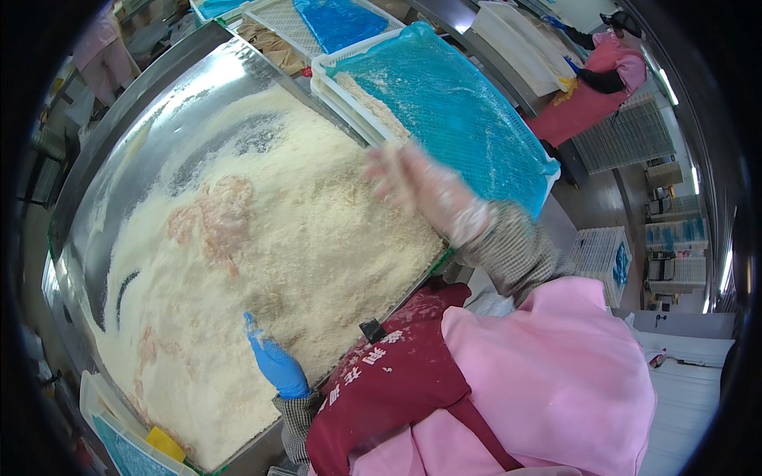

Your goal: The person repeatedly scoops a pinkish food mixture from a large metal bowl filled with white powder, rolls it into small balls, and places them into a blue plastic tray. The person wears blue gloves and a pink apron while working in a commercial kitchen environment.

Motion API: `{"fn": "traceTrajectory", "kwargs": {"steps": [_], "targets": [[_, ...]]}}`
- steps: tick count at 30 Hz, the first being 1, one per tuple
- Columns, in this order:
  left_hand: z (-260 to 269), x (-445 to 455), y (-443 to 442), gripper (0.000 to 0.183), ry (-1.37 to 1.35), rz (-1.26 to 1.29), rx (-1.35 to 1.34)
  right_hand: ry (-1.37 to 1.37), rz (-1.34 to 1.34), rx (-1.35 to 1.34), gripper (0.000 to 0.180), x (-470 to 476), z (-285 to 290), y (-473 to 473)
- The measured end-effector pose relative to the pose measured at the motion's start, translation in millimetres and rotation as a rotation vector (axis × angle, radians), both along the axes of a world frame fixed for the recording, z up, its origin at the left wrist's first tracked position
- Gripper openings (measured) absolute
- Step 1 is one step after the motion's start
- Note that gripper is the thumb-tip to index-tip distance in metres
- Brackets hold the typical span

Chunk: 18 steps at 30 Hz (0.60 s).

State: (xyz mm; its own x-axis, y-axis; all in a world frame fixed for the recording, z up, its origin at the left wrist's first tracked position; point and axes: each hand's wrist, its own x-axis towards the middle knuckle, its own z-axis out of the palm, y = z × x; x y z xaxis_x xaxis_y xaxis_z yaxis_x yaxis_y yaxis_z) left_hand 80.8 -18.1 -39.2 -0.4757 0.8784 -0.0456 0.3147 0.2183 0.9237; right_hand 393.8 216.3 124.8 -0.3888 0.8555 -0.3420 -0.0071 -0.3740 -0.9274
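Note:
My left hand (278,364), in a blue glove dusted with crumbs, rests edge-on at the near side of a heap of pale breadcrumbs (333,238). Its fingers are extended with nothing seen in them. My right hand (411,181), in a clear plastic glove, is motion-blurred above the crumbs beside a crate; its fingers look spread, and I see nothing held. Raw pinkish meat pieces (217,220) lie partly coated left of centre, with more meat (147,348) at the lower left. A long crumb-coated piece (372,106) lies along the inner edge of the blue-lined crate (458,113).
A metal rim (143,98) borders the crumb table. Another lined crate (128,443) with a yellow piece (165,443) stands lower left. Behind are a white crate with blue film (342,24) and a person in a pink apron (595,89) at a long white tray (512,44).

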Motion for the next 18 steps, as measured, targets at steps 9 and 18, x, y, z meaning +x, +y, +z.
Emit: {"fn": "traceTrajectory", "kwargs": {"steps": [9,18], "targets": [[-9.8,0.3,-11.6,0.052,0.0,-0.04,-0.071,-0.907,0.356,0.505,0.06,121.0,-45.4,13.0],[1.2,-52.7,70.5,0.044,0.514,0.087,-0.066,-0.704,0.026,0.554,0.051,47.3,-23.4,5.9]]}}
